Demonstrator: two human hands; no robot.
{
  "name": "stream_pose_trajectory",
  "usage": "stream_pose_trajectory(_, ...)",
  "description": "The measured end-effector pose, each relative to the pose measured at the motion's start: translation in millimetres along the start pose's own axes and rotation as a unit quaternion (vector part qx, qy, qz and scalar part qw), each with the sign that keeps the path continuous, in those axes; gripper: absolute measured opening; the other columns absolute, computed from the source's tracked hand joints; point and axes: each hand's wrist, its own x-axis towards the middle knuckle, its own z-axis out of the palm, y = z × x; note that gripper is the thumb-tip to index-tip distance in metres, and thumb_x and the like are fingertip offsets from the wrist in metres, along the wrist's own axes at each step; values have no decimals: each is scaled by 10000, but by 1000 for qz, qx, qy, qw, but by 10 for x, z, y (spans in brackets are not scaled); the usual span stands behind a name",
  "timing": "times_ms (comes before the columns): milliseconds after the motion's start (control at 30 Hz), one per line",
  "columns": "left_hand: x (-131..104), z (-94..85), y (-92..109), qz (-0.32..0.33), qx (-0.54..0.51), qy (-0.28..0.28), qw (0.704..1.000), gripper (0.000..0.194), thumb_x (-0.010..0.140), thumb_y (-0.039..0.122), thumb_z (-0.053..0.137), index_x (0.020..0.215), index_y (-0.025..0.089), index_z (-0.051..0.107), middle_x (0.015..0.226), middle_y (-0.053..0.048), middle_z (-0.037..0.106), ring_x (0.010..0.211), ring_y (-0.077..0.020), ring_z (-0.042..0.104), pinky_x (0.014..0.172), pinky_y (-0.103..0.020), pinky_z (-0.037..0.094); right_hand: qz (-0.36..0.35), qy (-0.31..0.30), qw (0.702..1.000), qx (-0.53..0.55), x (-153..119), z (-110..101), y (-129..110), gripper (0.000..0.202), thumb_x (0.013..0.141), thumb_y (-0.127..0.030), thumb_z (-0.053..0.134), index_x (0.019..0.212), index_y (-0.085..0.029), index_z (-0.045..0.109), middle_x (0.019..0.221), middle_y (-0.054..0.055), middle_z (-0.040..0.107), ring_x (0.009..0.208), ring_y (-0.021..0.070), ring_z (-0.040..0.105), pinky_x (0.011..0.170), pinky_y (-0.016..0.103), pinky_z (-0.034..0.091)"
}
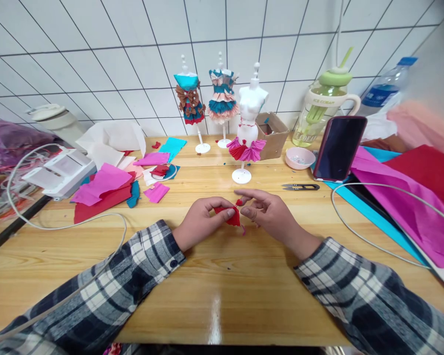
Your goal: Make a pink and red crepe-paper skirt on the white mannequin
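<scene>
My left hand [203, 222] pinches a small piece of red crepe paper [234, 216] between thumb and fingers, low above the table. Close on its right, my right hand [270, 214] has its thumb and index finger apart. A small red bit [239, 202] shows at the right fingertips; whether they touch it is unclear. A short pink strip hangs beneath the red piece. Beyond my hands stands a white mini mannequin [250, 106] on a round base, with pink and red pleated paper around its hips.
Two dressed mannequins [190, 98] stand behind, near a cardboard box [272, 133]. Thread snips [301, 187], a pink bowl [300, 158], a phone [338, 148] and a cup [320, 108] are to the right. Paper scraps [105, 185] and a white cable [122, 236] lie left; coloured sheets [410, 187] lie right.
</scene>
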Motion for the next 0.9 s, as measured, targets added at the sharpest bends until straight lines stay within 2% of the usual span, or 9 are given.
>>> stream_pose_trajectory(67, 17, 1, -23, -14, -14, 19, 1000, 226, 823, 365, 626, 847, 152, 699, 802, -32, 720, 748, -163, 644, 727, -261, 494, 29, 17, 999, 7, 1, -4, 9, 595, 769, -480, 666, 1293, -229, 539, 995, 45, 641, 525, 72, 510, 435, 213, 413)
stream_pose_trajectory(100, 23, 3, -31, -18, -15, 27, 999, 228, 815, 367, 634, 864, 153, 696, 819, -33, 720, 765, -168, 645, 734, -265, 494, 38, 21, 999, 12, 0, 3, 12, 599, 782, -485, 647, 1307, -225, 522, 996, 50, 643, 530, 77, 523, 424, 209, 415)
stream_pose_trajectory(233, 36, 24, -35, -23, -7, 46, 999, 236, 771, 367, 674, 896, 167, 665, 881, -29, 707, 814, -177, 641, 753, -276, 495, 55, -2, 998, 23, -9, 64, 17, 356, 768, -413, 659, 1019, -161, 649, 775, 20, 643, 514, 90, 539, 411, 197, 423)
stream_pose_trajectory(400, 41, 42, -46, -46, -11, 51, 998, 250, 740, 393, 701, 810, 171, 610, 782, -10, 677, 735, -157, 617, 685, -266, 491, 51, 18, 998, 14, 7, 83, 19, 222, 745, -366, 668, 818, -157, 650, 620, -18, 588, 504, 90, 519, 404, 183, 401)
stream_pose_trajectory(467, 48, 45, -56, -53, -50, 37, 997, 267, 759, 417, 681, 804, 164, 606, 771, -14, 674, 724, -153, 617, 681, -267, 486, 58, 10, 998, 16, 12, 74, 24, 247, 744, -368, 671, 868, -155, 652, 690, 3, 627, 499, 85, 528, 409, 188, 417)
stream_pose_trajectory(600, 62, 53, -66, -69, -128, 48, 988, 304, 754, 432, 690, 824, 163, 567, 738, 8, 655, 668, -131, 613, 641, -247, 475, 107, -39, 991, 77, -2, 100, 35, 436, 745, -405, 679, 1110, -186, 587, 956, 58, 674, 514, 97, 589, 403, 213, 466)
stream_pose_trajectory(667, 65, 59, -70, -76, -135, 51, 987, 311, 740, 420, 707, 827, 164, 554, 732, 16, 650, 660, -126, 614, 624, -235, 468, 109, -45, 990, 82, -8, 118, 46, 384, 737, -414, 685, 1030, -176, 614, 878, 47, 687, 525, 113, 604, 401, 210, 463)
stream_pose_trajectory(800, 70, 61, -100, -85, -143, 43, 985, 314, 750, 409, 699, 858, 164, 536, 755, 2, 674, 695, -141, 639, 634, -239, 469, 73, 17, 997, 3, 9, 104, 84, 199, 716, -340, 687, 811, -167, 660, 689, 15, 674, 541, 132, 604, 434, 219, 460)
stream_pose_trajectory(900, 86, 46, -141, -81, -145, 41, 985, 317, 756, 405, 693, 883, 167, 526, 760, -4, 688, 699, -149, 649, 635, -246, 471, 93, 3, 996, 5, 31, 79, 111, 160, 709, -297, 680, 816, -181, 652, 686, 7, 680, 509, 121, 583, 414, 216, 442)
